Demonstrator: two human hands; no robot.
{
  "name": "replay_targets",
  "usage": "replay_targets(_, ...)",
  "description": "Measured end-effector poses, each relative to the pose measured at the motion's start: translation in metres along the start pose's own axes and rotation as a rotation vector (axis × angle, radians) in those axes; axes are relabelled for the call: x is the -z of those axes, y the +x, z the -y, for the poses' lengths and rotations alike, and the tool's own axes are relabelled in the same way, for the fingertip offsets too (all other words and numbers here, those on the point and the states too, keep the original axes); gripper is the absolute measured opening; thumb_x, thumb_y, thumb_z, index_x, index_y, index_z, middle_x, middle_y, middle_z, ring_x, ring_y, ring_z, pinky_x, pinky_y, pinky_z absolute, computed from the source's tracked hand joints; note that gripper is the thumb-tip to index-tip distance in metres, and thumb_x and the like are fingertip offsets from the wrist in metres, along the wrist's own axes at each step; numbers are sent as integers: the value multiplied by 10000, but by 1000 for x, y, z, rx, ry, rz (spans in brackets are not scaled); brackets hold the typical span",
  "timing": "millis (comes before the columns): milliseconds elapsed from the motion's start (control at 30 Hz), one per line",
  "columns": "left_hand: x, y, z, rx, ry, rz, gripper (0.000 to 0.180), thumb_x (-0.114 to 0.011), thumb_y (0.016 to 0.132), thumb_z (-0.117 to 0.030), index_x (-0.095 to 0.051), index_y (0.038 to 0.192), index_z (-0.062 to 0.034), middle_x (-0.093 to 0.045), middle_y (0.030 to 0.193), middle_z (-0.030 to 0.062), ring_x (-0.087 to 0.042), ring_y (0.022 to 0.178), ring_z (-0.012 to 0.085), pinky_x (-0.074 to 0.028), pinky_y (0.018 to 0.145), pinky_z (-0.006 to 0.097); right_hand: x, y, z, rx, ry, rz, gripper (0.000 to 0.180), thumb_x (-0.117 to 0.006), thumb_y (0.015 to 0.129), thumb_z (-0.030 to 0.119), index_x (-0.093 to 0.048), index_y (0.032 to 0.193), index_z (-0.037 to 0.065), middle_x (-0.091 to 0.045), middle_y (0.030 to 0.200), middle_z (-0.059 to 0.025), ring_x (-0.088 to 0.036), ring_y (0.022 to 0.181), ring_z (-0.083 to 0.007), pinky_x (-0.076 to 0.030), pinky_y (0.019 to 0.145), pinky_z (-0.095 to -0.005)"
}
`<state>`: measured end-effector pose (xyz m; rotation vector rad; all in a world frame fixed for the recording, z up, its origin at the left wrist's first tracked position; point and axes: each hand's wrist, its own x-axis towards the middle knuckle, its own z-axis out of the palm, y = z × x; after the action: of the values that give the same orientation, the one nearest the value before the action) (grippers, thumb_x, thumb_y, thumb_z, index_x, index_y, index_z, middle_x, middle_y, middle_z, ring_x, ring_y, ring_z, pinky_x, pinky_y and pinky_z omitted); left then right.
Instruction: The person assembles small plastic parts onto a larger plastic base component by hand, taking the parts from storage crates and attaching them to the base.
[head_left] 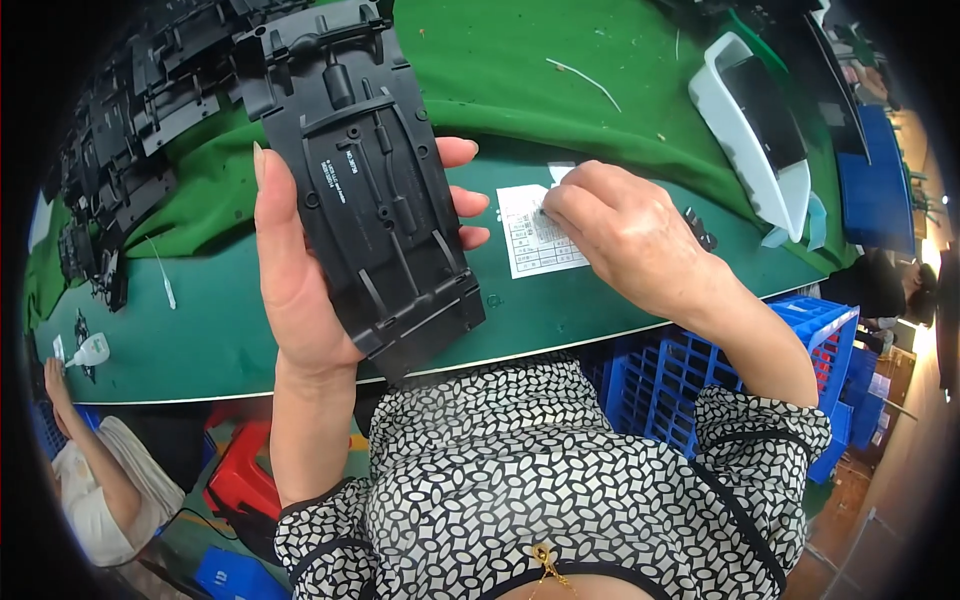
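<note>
Black plastic chassis [375,190] rests clasped underside-up in your left hand [300,270] while, at three o'clock, your right hand [625,235] pinches at the white sheet [535,240].

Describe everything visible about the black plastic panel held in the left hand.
The black plastic panel is a long, flat moulded piece, matte, with raised ribs, grooves and small round holes on the side facing up. It is held tilted above the green table. The left hand grips it, thumb along its left edge, fingertips showing at its right edge.
</note>
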<state>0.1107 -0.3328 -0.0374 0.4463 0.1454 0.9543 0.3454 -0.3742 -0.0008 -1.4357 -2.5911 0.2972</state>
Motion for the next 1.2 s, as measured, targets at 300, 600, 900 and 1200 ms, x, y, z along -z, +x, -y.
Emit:
replay_targets(300,2,1,-2,1,3,-15,785,-219,954,-600,-296,1391,47,-422,1316,310,-598,1031,360,-514,861,540,-2,-4,2,51,52,-55,155,-587,694,-21,-565,847,-13,-531,787,-126,-576,745,-300,-494,638,-398)
replay_targets(600,-1,1,-3,6,18,-3,799,-216,950,-608,-324,1368,65,-433,1314,294,-606,1017,347,-517,863,531,24,-2,7,-311,529,-25,113,-627,838,71,-656,909,-11,-652,811,-129,-631,675,-225,-496,620,-308)
replay_targets(900,-5,-1,1,23,-9,-57,798,-183,947,-620,-390,1321,53,-492,1254,272,-620,999,327,-550,834,464,26,7,2,-860,1473,104,112,-681,832,77,-638,870,-19,-583,691,-26,-522,583,-68,-362,472,-179)
replay_targets(1200,-1,2,5,4,-61,-60,886,-218,885,-717,-323,1388,4,-423,1361,219,-586,1070,324,-499,882,550,27,2,12,-781,1327,37,138,-694,829,124,-652,847,-6,-596,694,-16,-523,596,-58,-423,529,-198)
